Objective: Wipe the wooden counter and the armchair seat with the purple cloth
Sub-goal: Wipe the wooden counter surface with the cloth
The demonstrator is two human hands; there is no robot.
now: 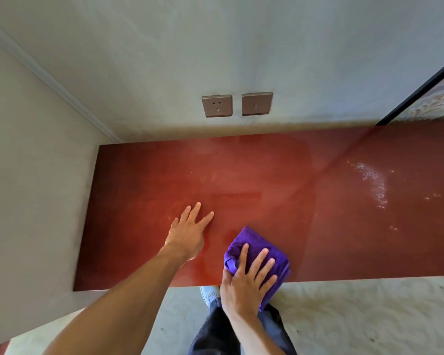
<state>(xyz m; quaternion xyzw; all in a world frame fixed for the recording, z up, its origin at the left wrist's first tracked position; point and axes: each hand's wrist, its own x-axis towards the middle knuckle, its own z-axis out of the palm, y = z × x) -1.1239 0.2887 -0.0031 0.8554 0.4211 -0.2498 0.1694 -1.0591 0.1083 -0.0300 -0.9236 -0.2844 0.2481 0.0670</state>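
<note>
Head view: right hand (pixel 244 285) presses a folded purple cloth (pixel 249 237), fingers (pixel 260 262) straight, at the near edge of the red-brown wooden bench (pixel 344 239); left hand (pixel 187 234) lies flat beside it, empty.

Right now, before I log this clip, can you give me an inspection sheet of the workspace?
Surface: wooden counter, glossy red-brown; white specks toward its right end.
Job's things: purple cloth folded at the counter's front edge, partly overhanging it; armchair not in view.
Clutter: nothing seen.
Hands: left hand flat on the counter, fingers spread; right hand presses the cloth with straight fingers.
Cables: nothing seen.
Surroundings: wall socket and switch on the wall above the counter; dark-framed panel at right; pale floor with a shoe below the counter edge.
</note>
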